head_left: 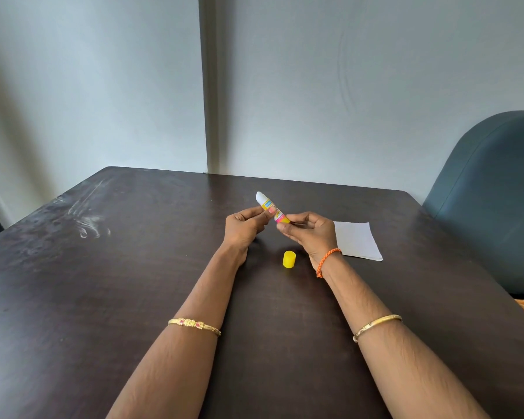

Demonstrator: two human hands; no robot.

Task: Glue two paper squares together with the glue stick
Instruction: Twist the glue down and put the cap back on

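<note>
Both hands hold an uncapped glue stick (269,206) above the middle of the dark table (133,282). Its white glue tip points up and to the left. My left hand (245,226) pinches the yellow upper barrel between thumb and fingers. My right hand (310,234) pinches the pink lower end. The yellow cap (289,259) stands on the table between my wrists. White paper squares (357,241) lie flat on the table just right of my right hand; how many are stacked there I cannot tell.
A grey-blue chair back (496,189) rises past the table's right edge. A pale wall stands behind the far edge. White scuff marks (85,219) streak the table's left part.
</note>
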